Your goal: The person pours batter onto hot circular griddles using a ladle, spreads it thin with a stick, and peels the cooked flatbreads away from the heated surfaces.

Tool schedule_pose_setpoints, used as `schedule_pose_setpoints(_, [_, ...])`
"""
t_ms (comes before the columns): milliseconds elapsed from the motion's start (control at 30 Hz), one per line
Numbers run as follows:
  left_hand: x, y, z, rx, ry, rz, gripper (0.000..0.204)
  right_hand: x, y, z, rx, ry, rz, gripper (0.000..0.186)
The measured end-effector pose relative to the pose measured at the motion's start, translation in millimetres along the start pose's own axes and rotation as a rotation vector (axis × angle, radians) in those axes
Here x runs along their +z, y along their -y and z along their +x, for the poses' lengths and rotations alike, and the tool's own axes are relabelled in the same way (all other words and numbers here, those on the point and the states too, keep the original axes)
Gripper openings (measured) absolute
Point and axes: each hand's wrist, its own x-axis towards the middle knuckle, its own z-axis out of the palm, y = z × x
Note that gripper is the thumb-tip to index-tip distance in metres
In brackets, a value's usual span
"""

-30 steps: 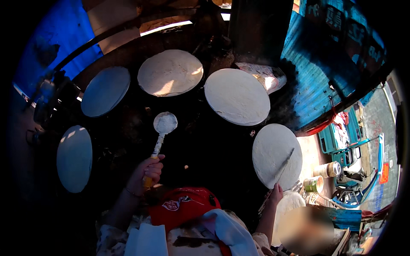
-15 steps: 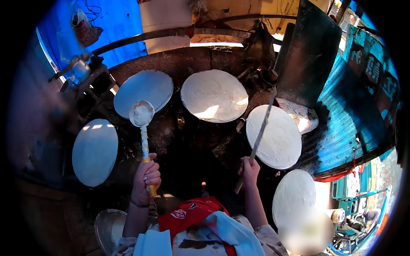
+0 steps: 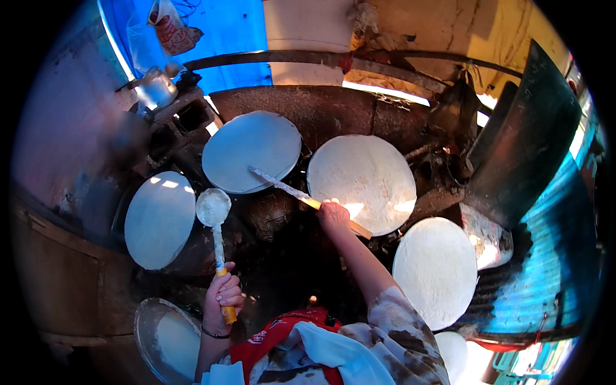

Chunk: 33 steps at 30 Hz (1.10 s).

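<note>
My left hand (image 3: 223,300) is closed round the yellow handle of a ladle (image 3: 213,208), its bowl coated with thick white batter. The ladle stands between the left round griddle (image 3: 159,224) and the griddle at the back left (image 3: 247,147). In my right hand (image 3: 333,218) is a long wooden stick (image 3: 284,186) smeared white along its far part. Its tip reaches over the front of the back left griddle; whether it touches the surface I cannot tell. Thin white layers cover both griddles, and a thicker, rougher one lies on the middle griddle (image 3: 359,176) beside my right hand.
Another white-covered griddle (image 3: 436,276) is at the right, with part of one more (image 3: 453,353) below it. A basin (image 3: 145,321) of white batter stands at the lower left. Dark metal sheets (image 3: 529,154) lean at the right. A metal pot (image 3: 156,88) sits at the back left.
My right hand has swung the stick leftward from the right griddle to the back left one. The ladle stays in my left hand. My view has shifted, so the griddles sit differently in it.
</note>
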Motion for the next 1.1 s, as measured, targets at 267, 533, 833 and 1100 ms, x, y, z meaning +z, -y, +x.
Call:
schedule_pose_setpoints(267, [-16, -9, -2, 0.127, -0.035, -0.075, 0.024, -55, -19, 23, -0.053, -0.43, -0.066, 0.007])
schedule_pose_setpoints(533, [-15, -33, 3, 0.042, -0.006, -0.078, 0.022, -192, -47, 1, -0.053, -0.98, 0.263, 0.015])
schedule_pose_setpoints(833, [-14, -59, 51, -0.308, -0.007, 0.057, 0.023, -305, -6, -187, 0.335, -1.18, 0.103, 0.013])
schedule_pose_setpoints(1100, [-9, -12, 83, -0.773, 0.026, 0.077, 0.027, -356, -2, -355, 0.838, -0.753, -0.082, 0.019])
